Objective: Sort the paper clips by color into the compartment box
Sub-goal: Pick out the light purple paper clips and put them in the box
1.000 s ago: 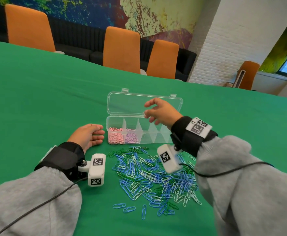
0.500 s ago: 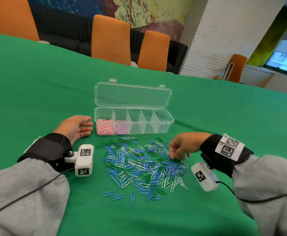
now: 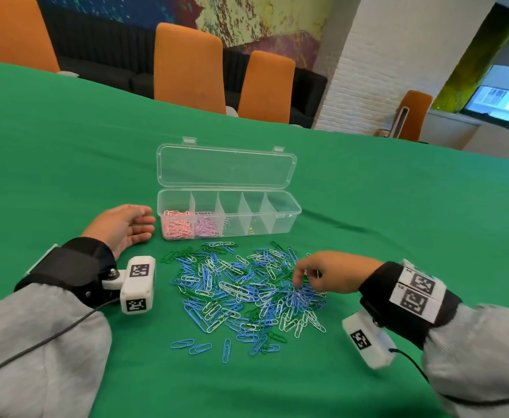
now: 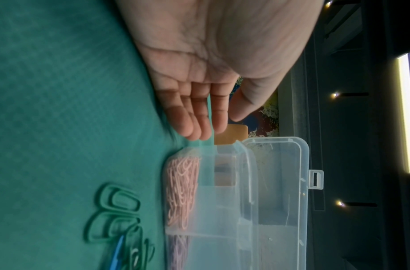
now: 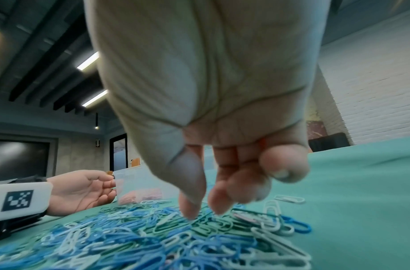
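A clear compartment box (image 3: 279, 229) stands open on the green table, its lid (image 3: 226, 170) tilted back. Pink clips (image 3: 176, 227) fill its leftmost compartment and purple clips (image 3: 206, 227) the one beside it; the others look nearly empty. In front of it lies a loose pile of blue, green and white clips (image 3: 241, 291). My right hand (image 3: 301, 282) hovers over the pile's right side, thumb and forefinger pointing down into the clips (image 5: 204, 208) with a small gap and nothing pinched. My left hand (image 3: 120, 227) rests on its edge by the box's left end (image 4: 218, 126), fingers relaxed.
A few blue clips (image 3: 199, 346) lie apart at the pile's near edge. Orange chairs (image 3: 190, 64) line the table's far edge. Green cloth stretches bare to the right of the box and pile. White tagged camera blocks (image 3: 137, 285) hang from both wrists.
My right hand came back from above the box and dropped to the right side of the pile, fingers now touching the clips. The left hand stayed put.
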Demonstrator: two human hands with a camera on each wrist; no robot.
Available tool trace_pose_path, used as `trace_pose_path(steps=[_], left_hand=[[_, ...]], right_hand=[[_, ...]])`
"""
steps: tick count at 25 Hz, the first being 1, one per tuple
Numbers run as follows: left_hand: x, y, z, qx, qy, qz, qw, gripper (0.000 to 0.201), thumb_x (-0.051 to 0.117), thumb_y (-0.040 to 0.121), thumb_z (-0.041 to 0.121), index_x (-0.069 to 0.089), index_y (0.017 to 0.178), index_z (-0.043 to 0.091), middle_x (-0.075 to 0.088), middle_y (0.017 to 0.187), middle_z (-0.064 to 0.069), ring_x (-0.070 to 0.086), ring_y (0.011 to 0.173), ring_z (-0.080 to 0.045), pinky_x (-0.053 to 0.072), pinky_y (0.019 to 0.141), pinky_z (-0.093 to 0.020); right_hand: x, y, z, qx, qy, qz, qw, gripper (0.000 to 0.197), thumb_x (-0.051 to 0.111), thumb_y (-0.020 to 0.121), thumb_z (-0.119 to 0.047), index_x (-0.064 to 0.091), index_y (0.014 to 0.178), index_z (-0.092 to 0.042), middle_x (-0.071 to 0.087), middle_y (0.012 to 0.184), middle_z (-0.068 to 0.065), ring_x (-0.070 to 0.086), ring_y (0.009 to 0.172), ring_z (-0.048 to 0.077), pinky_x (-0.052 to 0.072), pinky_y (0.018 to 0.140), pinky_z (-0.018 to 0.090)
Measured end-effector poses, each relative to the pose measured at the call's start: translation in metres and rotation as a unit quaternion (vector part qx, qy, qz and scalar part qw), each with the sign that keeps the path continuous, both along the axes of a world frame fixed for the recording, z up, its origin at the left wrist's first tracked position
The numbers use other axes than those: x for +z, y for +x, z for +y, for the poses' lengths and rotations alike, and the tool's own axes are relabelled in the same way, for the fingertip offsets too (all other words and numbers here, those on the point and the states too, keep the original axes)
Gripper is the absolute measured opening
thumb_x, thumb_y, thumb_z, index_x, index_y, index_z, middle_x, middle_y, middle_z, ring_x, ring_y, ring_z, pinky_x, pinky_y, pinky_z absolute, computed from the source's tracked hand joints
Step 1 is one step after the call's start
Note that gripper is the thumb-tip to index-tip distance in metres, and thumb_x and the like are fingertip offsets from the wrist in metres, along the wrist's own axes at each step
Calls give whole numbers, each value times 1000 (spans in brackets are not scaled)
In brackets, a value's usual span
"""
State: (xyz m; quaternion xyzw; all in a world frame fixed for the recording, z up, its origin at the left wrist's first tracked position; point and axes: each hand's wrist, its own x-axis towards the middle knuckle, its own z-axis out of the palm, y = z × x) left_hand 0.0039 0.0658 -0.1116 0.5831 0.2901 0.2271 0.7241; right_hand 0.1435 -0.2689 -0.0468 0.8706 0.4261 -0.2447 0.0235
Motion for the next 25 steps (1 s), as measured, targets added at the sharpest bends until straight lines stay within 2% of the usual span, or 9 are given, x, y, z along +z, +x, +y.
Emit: trace_pose_path(steps=[2, 3, 6, 9, 12, 16, 20, 23, 25], left_hand=[[0, 0, -1, 1, 1, -2, 1000, 19, 40, 99, 11, 55, 89, 8, 57, 82, -8, 53, 69, -17, 51, 47, -14], [0, -1, -2, 2, 0, -2, 1000, 19, 40, 99, 11, 55, 89, 8, 57, 82, -9, 53, 69, -17, 51, 48, -14], [0, -1, -1, 3, 0, -3, 1000, 19, 40, 99, 11, 56, 90, 8, 57, 82, -9, 53, 68, -17, 51, 48, -15], [0, 0, -1, 2, 0, -4, 1000, 19, 39, 99, 10, 55, 88, 8, 57, 82, -9, 54, 67, -17, 51, 47, -14], [-1, 0, 0, 3, -2, -9, 1000, 20, 39, 99, 10, 55, 87, 8, 57, 80, -9, 59, 56, -13, 50, 46, -14], [-4, 1, 2, -1, -1, -10, 1000, 19, 40, 99, 11, 56, 88, 9, 58, 81, -8, 59, 55, -11, 51, 47, -15], [-4, 1, 2, -3, -3, -12, 1000, 19, 39, 99, 10, 56, 89, 8, 58, 81, -9, 60, 48, -7, 51, 47, -14], [-3, 1, 2, -3, -2, -12, 1000, 19, 40, 99, 11, 56, 90, 8, 58, 81, -9, 59, 46, -5, 51, 47, -14], [-3, 1, 2, -4, -4, -12, 1000, 18, 40, 99, 11, 56, 89, 8, 58, 81, -8, 59, 48, -6, 51, 48, -14]], right_hand=[[0, 2, 0, -28, 74, -33, 996, 38, 43, 86, -5, 58, 104, -35, 50, 72, -6, 41, 57, 9, 39, 61, 25], [1, 1, 0, -28, 86, -36, 995, 36, 44, 86, -5, 58, 99, -35, 51, 72, -6, 41, 57, 9, 39, 61, 24], [0, -5, -2, -4, 25, 1, 1000, 32, 47, 84, -4, 58, 77, -34, 54, 69, -10, 45, 59, 5, 39, 60, 20], [-5, -9, -1, -13, 27, 18, 999, 35, 47, 83, -3, 65, 93, -32, 50, 65, -9, 43, 57, 8, 38, 59, 23], [-7, -7, 1, -25, 67, 7, 997, 41, 46, 83, -1, 62, 105, -32, 46, 64, -7, 38, 56, 9, 36, 58, 22], [-11, -11, 3, -31, 51, -9, 998, 18, 57, 86, -11, 52, 95, -26, 48, 69, -8, 43, 60, 7, 36, 59, 21], [-17, -12, 19, -19, 32, -61, 997, 17, 61, 88, -21, 46, 80, -25, 46, 71, -12, 44, 65, 8, 31, 54, 15], [-19, -13, 33, -14, 2, -102, 995, 23, 52, 91, -16, 44, 69, -20, 54, 78, -1, 47, 73, 17, 32, 53, 18], [-17, -13, 39, -21, -2, -106, 994, 14, 54, 90, -19, 52, 76, -16, 57, 84, 3, 48, 76, 19, 37, 60, 23]])
